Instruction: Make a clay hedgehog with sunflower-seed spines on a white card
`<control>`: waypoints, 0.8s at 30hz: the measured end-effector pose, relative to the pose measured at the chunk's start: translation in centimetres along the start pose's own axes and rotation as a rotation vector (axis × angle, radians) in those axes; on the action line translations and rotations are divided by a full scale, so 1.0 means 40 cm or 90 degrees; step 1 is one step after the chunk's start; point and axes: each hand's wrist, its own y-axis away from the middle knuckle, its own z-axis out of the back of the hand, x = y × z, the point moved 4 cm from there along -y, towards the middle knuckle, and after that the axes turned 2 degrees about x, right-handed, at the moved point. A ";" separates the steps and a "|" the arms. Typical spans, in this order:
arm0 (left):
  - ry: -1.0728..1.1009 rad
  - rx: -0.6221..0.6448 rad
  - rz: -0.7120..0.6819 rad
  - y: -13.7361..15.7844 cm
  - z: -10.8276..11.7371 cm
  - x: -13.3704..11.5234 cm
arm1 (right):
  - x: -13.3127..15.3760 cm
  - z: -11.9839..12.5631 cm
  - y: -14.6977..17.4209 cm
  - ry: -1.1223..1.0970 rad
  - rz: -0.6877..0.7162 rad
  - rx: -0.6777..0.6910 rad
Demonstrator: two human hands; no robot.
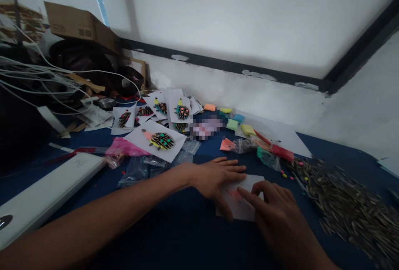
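My left hand [215, 177] lies spread on a small white sheet of paper [243, 212], its fingers over the far left part. On the sheet is a flattened patch of pink modelling clay [235, 195]. My right hand [276, 207] has its index finger stretched out at the edge of this clay, the other fingers loosely bent. Nothing is gripped in either hand. Beyond my left wrist rests a finished-looking paper [176, 153] bearing a hedgehog figure [162, 141] made of striped seeds and coloured clay.
Sunflower seeds [352, 207] are heaped at the right. Clay blocks, including a yellow one [247, 130] and a red one [282, 152], lie behind my hands. More hedgehog papers [174, 116] pile up near the wall. A white device [52, 195] and cables [40, 68] are at left.
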 end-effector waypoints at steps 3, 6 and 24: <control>0.002 -0.001 -0.002 0.000 -0.002 0.002 | 0.002 -0.010 -0.001 -0.014 -0.004 0.022; 0.002 0.001 -0.001 0.000 -0.002 0.003 | 0.006 -0.018 -0.001 -0.018 0.003 0.035; 0.019 -0.003 -0.015 0.000 0.002 0.003 | -0.018 -0.014 0.012 0.027 -0.013 0.008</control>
